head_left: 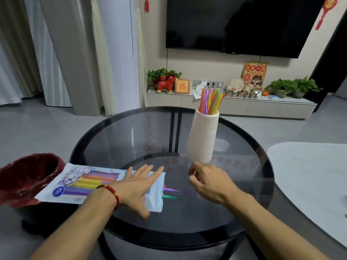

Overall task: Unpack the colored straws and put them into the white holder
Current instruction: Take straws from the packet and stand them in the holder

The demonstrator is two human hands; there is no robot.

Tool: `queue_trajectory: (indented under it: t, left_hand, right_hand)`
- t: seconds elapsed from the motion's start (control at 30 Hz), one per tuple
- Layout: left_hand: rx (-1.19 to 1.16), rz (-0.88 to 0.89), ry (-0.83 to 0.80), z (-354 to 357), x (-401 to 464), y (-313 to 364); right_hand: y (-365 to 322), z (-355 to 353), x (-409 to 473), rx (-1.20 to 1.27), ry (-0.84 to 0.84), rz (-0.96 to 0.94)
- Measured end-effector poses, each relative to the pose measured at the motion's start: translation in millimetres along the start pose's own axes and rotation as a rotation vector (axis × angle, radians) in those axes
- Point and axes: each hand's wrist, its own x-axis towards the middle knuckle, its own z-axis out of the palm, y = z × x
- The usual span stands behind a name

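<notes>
A white ribbed holder (pixel 203 136) stands on the round glass table (pixel 116 139), with several colored straws (pixel 211 100) upright in it. The straw package (pixel 84 182), a flat printed plastic bag, lies at the table's left front and overhangs the edge. A few straw tips (pixel 170 193), purple and green, poke out of its open right end. My left hand (pixel 137 186) lies flat on the bag, fingers spread. My right hand (pixel 208 182) hovers just right of the bag's opening, fingers loosely curled and holding nothing.
A dark red bin (pixel 26 177) with a liner stands on the floor left of the table, under the bag's end. A white tabletop (pixel 309 177) lies to the right. A TV cabinet with plants and ornaments (pixel 231 104) runs along the far wall.
</notes>
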Motion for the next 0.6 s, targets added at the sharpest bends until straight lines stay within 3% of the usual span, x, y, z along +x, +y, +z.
queue_trajectory:
  t: [0.1,0.2,0.27,0.37,0.6]
  left_hand:
    - [0.046,0.012,0.070,-6,4,0]
    - [0.108,0.002,0.203,-8,7,6]
    - [0.111,0.023,0.292,-9,8,8]
    - [0.132,0.062,0.427,-12,6,12]
    - [0.573,0.052,0.513,-13,2,35]
  right_hand:
    - [-4,27,-5,-0.021,-0.080,0.030]
    - [-9,37,-8,0.060,-0.034,-0.028]
    - [-14,40,-5,0.380,-0.040,0.048]
    - [-29,45,-1,1.166,-0.159,0.408]
    - [-44,53,0,1.516,-0.297,0.453]
